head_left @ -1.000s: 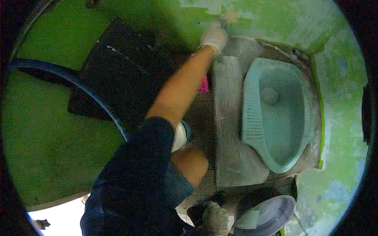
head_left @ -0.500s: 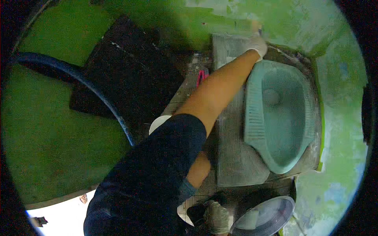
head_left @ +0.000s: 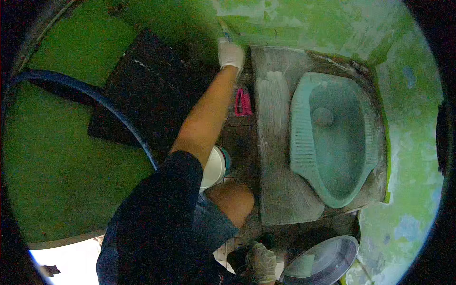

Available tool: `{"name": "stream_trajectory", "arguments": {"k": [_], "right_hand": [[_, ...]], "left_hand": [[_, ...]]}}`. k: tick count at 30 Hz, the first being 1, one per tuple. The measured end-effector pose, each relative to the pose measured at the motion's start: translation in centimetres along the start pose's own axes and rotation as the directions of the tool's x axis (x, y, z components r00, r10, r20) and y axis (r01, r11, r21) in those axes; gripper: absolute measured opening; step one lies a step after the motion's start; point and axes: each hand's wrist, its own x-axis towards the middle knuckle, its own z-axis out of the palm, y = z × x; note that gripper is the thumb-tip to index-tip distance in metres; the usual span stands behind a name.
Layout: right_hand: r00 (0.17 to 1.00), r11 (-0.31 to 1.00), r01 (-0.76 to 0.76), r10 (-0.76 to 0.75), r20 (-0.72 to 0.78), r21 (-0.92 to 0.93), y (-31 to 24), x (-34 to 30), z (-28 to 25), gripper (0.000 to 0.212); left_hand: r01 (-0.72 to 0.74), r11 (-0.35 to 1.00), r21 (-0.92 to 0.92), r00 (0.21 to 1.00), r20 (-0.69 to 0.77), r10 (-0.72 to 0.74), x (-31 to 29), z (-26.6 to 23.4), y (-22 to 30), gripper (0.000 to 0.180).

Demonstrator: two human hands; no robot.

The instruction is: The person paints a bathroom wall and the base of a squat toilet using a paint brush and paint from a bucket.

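My left hand (head_left: 231,56), in a white glove, is closed on a paintbrush (head_left: 225,32). Its bristles point up at the green wall (head_left: 266,28), seemingly against it, though motion blurs them. My right hand (head_left: 260,263), also gloved, is low in the view with fingers curled; what it holds, if anything, is hidden. A dark object (head_left: 237,259) lies beside it. Right of that hand tilts a round clear-looking basin (head_left: 339,259) with a pale container (head_left: 300,265) showing in it. Pale strokes (head_left: 271,102) streak the grey slab (head_left: 275,190).
A pale turquoise squat toilet (head_left: 339,152) is set in the slab. A pink brush-like item (head_left: 242,102) lies on the tiles left of it. A white bucket (head_left: 213,168) stands by my knee. Leftward are a dark panel (head_left: 142,95) and a blue hose (head_left: 109,104).
My left hand has swung leftward with the paintbrush, from above the toilet to the wall left of the slab. The pink item and bucket show more fully. My right hand has barely moved.
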Motion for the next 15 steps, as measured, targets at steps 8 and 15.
{"name": "stream_trajectory", "arguments": {"k": [8, 15], "right_hand": [[0.955, 0.924, 0.296, -0.289, -0.064, 0.242, -1.0, 4.0, 0.4, 0.013], [0.858, 0.851, 0.51, -0.492, 0.148, -0.126, -1.8, 8.2, 1.6, 0.013]], "left_hand": [[0.168, 0.553, -0.816, 0.955, -0.005, -0.297, 1.5, -7.1, 9.8, 0.026], [0.028, 0.377, -0.926, 0.943, -0.1, -0.316, -5.9, -12.6, 5.7, 0.027]]}}
